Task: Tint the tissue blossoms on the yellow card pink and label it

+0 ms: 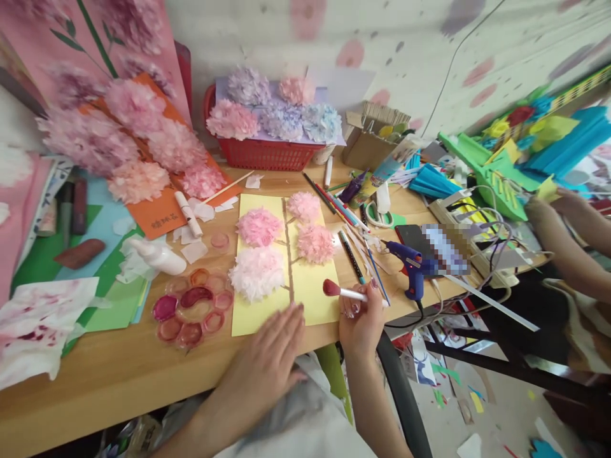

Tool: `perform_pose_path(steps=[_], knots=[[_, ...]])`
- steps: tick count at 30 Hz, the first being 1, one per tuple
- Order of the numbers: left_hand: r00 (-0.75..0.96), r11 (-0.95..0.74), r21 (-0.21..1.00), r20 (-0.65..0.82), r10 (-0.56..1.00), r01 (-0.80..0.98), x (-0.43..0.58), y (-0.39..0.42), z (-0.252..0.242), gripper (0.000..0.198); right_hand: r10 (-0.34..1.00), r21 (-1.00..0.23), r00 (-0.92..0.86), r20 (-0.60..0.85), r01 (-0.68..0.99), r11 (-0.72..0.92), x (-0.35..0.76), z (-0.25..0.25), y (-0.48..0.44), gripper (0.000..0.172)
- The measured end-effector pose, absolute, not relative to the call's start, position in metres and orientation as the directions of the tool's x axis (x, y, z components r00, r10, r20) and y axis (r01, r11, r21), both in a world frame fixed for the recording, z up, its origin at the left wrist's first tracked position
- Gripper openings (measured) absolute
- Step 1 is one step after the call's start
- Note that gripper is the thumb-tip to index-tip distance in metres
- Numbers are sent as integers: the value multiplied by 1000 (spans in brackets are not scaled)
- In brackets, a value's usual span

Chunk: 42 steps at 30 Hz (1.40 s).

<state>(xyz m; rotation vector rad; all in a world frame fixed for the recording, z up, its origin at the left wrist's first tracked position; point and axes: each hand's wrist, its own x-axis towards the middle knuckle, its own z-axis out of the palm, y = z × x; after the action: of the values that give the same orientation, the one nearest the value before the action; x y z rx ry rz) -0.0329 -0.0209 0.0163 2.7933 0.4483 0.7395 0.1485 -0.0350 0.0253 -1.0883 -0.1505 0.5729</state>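
On the table in front of me lies a yellow sheet (pixel 305 312) with a brown stem line (pixel 289 267) down its middle. Several paper flowers sit on it: a white-pink one (pixel 258 272) at the lower left, a brighter pink one (pixel 259 226) above, and two (pixel 315 243) to the right of the stem. My left hand (pixel 277 346) rests flat on the sheet's lower edge, fingers stretched out. My right hand (pixel 361 318) grips a makeup brush (pixel 351 293) by its white handle, its reddish bristles pointing left over the sheet's right edge.
Left of the sheet are a flower-shaped paint palette (pixel 193 308) and a white glue bottle (pixel 157 256). A blue glue gun (pixel 411 267) with a cord stands at right, near a power strip (pixel 491 267). A red basket (pixel 270 154) of flowers is behind. Another person's arms (pixel 563 248) reach in far right.
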Motion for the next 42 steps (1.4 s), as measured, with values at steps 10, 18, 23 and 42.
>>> perform_pose_path(steps=[10, 18, 23, 42], knots=[[751, -830, 290, 358, 555, 476, -21, 4, 25, 50, 492, -871, 855, -163, -359, 335, 148, 28, -33, 44], [825, -773, 419, 91, 558, 477, 3, 8, 41, 44, 538, -839, 821, -190, -420, 346, 156, 34, -39, 43], [844, -808, 526, 279, 458, 264, -6, 5, 35, 37, 510, -829, 857, -78, -340, 444, 174, 58, -63, 34], [959, -854, 519, 252, 129, -22, 17, -5, 48, 43, 476, -860, 880, -8, -249, 445, 195, 61, -85, 29]])
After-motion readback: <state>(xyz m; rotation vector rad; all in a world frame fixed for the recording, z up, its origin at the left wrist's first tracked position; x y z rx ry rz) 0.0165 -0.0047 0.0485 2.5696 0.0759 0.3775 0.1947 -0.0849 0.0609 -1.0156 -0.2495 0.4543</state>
